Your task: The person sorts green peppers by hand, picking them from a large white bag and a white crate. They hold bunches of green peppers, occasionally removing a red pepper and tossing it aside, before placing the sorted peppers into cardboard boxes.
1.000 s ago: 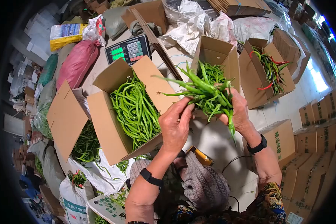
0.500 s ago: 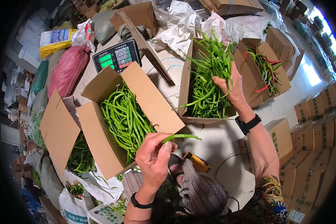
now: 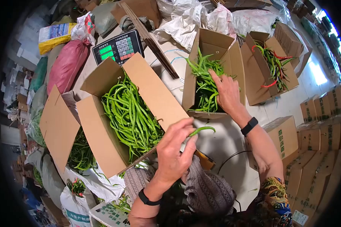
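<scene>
My left hand (image 3: pixel 174 151) was closed on a single green chili (image 3: pixel 201 129), pinched at the stem end between thumb and fingertips, so that the pod stood clear of the palm and pointed right, above the pale floor (image 3: pixel 219 145) in front of my knees. Held that way it could be looked over on all sides, I judged. My right hand (image 3: pixel 226 92) lay flat, fingers spread, on the heap of chilies (image 3: pixel 202 85) in the middle carton (image 3: pixel 235 64); it pressed on the pile and clamped nothing that I could see, apparently to keep the pods down and lying one way. That carton leaned back with its mouth towards me, which made the reach short. To its left stood the large carton (image 3: pixel 98 125), flaps open, filled with longer green chilies (image 3: pixel 130 111) laid lengthwise. To the right, near the floor's far edge, a third carton (image 3: pixel 257 75) held mixed pods, some of them red (image 3: pixel 271 84). A weighing scale (image 3: pixel 118 48) with a lit green display sat behind the large carton. Flat-packed boxes (image 3: pixel 322 125) were stacked along the right edge.
</scene>
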